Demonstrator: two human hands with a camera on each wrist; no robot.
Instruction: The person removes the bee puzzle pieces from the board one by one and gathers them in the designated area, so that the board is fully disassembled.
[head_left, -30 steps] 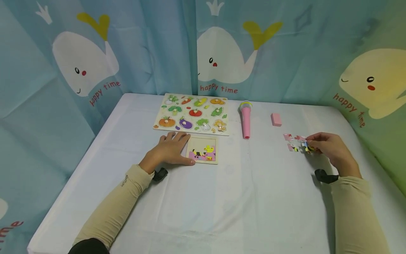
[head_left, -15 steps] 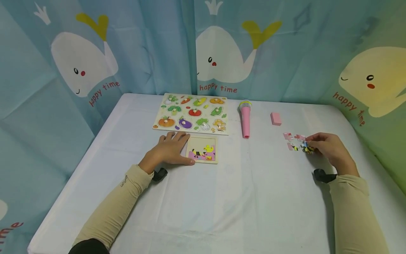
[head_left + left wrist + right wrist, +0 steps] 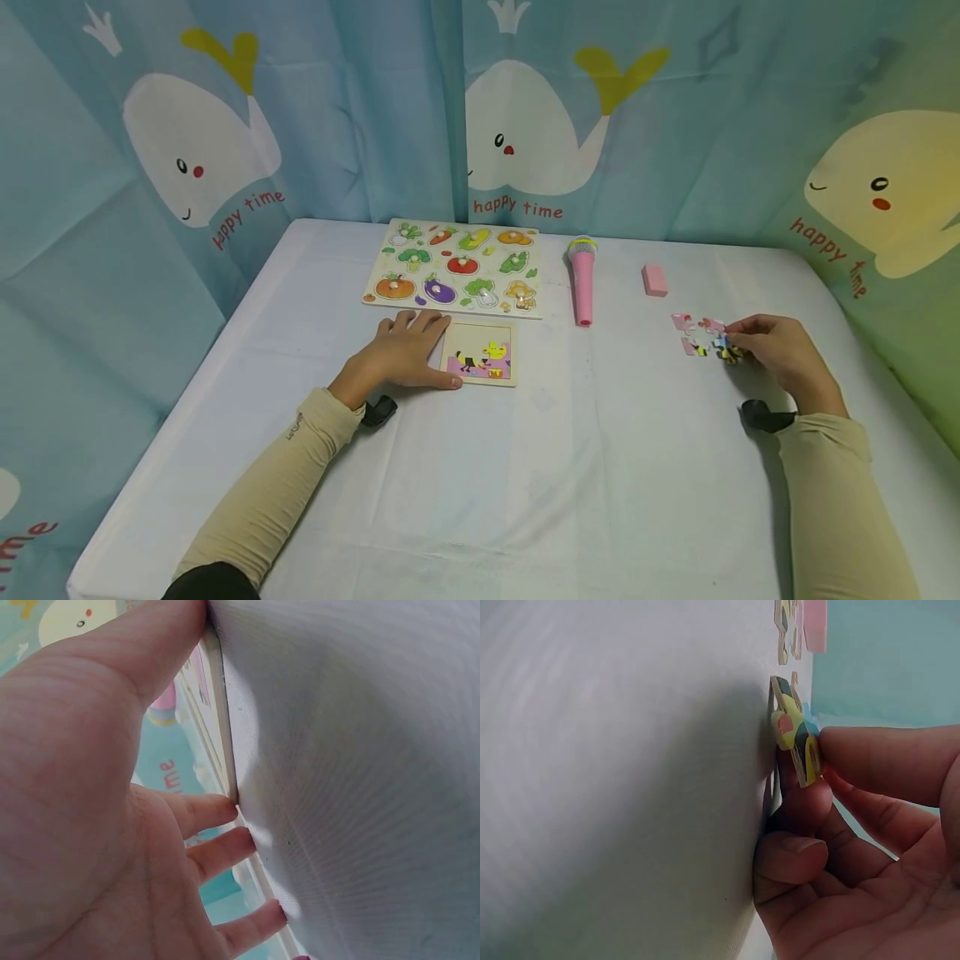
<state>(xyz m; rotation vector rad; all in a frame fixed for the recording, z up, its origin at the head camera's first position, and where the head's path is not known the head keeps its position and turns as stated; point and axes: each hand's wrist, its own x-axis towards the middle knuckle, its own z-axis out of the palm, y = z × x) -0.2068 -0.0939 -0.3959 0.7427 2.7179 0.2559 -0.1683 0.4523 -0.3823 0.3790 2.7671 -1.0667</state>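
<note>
In the head view my left hand [image 3: 401, 354] rests at the left side of a small square wooden puzzle tray [image 3: 472, 335], thumb at the near edge and index finger by the far left corner. Assembled pieces with a yellow, pink and black picture fill the lower part of that tray. In the left wrist view the fingers [image 3: 225, 853] look fairly straight and spread. At the right, my right hand [image 3: 783, 354] pinches a jigsaw piece [image 3: 804, 746] with yellow, black and blue print, tilted close over the tablecloth. Several loose jigsaw pieces [image 3: 682, 322] lie just left of those fingertips.
Behind the tray lies a vegetable peg puzzle board [image 3: 462, 287]. A pink toy microphone [image 3: 582, 287] lies to its right, then a pink block [image 3: 655, 281]. White cloth [image 3: 540, 475] covers the table, with a whale-print curtain [image 3: 405, 125] along the back and sides.
Almost nothing differs. The right hand stays at the loose jigsaw pieces with a very slight shift, and the left hand keeps its place on the tray.
</note>
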